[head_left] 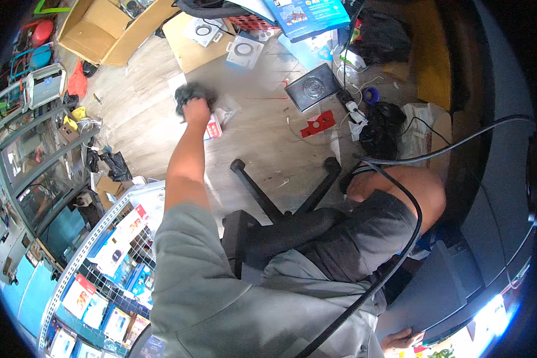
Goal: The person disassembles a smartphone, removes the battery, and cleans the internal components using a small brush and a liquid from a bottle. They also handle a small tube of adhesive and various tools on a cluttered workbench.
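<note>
My left arm reaches down to the floor, and my left hand (197, 111) is closed on a crumpled black plastic bag (188, 94), which is blurred at its edges. Right beside that hand lie a red and white packet (213, 127) and a piece of clear plastic wrap (227, 110). At the lower right, my right hand (400, 340) has its fingers curled over the edge of the dark desk (426, 298); part of it is cut off by the picture's lower edge.
Chair legs (256, 191) spread below me. A speaker panel (313, 88), a red flat piece (318, 123) and cables lie ahead. An open cardboard box (101, 36) stands far left; a rack of boxed goods (110, 262) is near left. A black cable (409, 250) crosses my lap.
</note>
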### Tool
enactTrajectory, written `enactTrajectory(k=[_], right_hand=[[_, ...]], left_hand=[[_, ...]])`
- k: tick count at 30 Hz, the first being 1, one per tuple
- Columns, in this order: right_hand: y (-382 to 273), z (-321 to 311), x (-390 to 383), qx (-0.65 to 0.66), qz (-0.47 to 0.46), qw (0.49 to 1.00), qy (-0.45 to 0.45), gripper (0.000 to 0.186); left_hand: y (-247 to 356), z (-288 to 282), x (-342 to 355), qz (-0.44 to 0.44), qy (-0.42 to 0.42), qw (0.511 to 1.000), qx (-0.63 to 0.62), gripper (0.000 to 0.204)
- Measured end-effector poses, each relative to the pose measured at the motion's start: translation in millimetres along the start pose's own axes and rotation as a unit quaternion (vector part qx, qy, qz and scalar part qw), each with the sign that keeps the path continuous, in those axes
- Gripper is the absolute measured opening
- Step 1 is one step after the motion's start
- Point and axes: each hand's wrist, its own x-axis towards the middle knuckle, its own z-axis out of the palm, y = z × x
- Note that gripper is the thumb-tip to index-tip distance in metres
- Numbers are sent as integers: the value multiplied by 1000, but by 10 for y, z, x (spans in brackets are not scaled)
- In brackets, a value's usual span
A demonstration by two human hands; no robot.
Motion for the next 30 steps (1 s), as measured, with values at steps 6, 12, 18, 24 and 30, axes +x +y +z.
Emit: enactTrajectory(k=[6, 12, 18, 24, 30], right_hand=[[58, 98, 110, 32, -45, 998, 38, 48], [-39, 31, 101, -22, -16, 1000, -7, 53], [68, 77, 78, 14, -56, 998, 38, 52], [-146, -96, 56, -27, -15, 999, -19, 53], [-166, -105, 21, 1, -26, 999, -19, 55]], left_hand=[[-550, 362, -586, -103, 26, 991, -85, 44], [330, -140, -610, 61, 249, 952, -169, 60], [2203, -168, 117, 39, 85, 907, -411, 63], [3491, -394, 978, -107, -29, 758, -643, 57], [3209, -557, 1059, -43, 126, 699, -703, 27]])
